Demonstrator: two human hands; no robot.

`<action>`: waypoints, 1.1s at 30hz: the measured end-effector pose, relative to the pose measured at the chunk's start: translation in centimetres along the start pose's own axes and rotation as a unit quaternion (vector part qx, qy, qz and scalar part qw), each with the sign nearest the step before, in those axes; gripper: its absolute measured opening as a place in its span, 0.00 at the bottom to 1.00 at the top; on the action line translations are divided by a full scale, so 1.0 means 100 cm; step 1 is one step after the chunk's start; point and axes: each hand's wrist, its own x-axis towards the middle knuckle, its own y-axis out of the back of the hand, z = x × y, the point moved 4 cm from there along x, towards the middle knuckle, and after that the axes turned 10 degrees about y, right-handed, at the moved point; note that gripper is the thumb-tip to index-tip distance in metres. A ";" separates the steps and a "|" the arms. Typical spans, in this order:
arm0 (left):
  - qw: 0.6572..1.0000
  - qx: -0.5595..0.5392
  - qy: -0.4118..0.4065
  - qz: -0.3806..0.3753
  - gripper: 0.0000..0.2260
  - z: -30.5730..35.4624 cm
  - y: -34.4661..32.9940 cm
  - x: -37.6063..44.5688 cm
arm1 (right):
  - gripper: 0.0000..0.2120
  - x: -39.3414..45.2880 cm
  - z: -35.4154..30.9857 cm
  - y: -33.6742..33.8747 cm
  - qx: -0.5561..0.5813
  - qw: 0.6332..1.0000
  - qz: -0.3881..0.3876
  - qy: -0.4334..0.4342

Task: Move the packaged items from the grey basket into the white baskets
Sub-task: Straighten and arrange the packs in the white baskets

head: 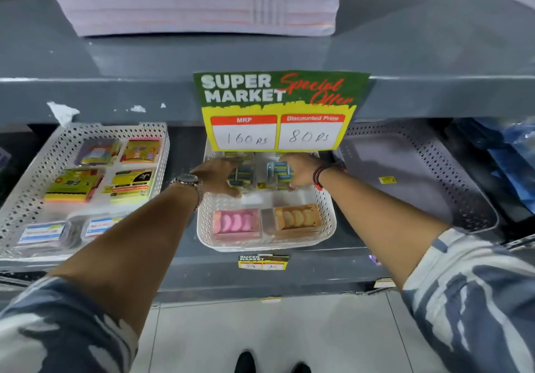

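A grey basket (451,199) sits on the shelf at the right and holds only a small yellow tag (387,180). The middle white basket (325,222) holds a pink packaged item (236,223) and an orange one (298,218) at its front. Further back in it, my left hand (220,177) grips a blue-and-yellow packaged item (241,176). My right hand (301,171) grips a second blue-and-yellow packaged item (278,171) beside it. Both packs rest inside the basket. The left white basket (31,193) holds several colourful packaged items (130,185).
A green and yellow price sign (276,112) hangs from the upper shelf edge and hides the back of the middle basket. Stacked fabric (199,2) lies on the upper shelf. Blue packets (512,164) sit at the far right. Tiled floor lies below.
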 end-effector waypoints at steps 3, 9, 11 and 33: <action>1.000 0.001 -0.005 0.006 0.36 -0.002 0.002 0.004 | 0.34 0.003 0.001 0.002 0.001 1.000 -0.001 -0.004; 1.000 0.003 0.003 0.020 0.36 -0.003 0.000 0.005 | 0.31 0.003 -0.001 0.003 0.006 1.000 -0.014 -0.013; 1.000 0.003 0.012 0.016 0.38 -0.004 0.000 0.005 | 0.33 0.003 -0.002 0.002 -0.010 1.000 -0.014 -0.013; 0.991 0.062 0.006 0.120 0.40 -0.014 -0.002 -0.031 | 0.37 -0.026 -0.015 0.001 -0.061 0.997 0.046 0.026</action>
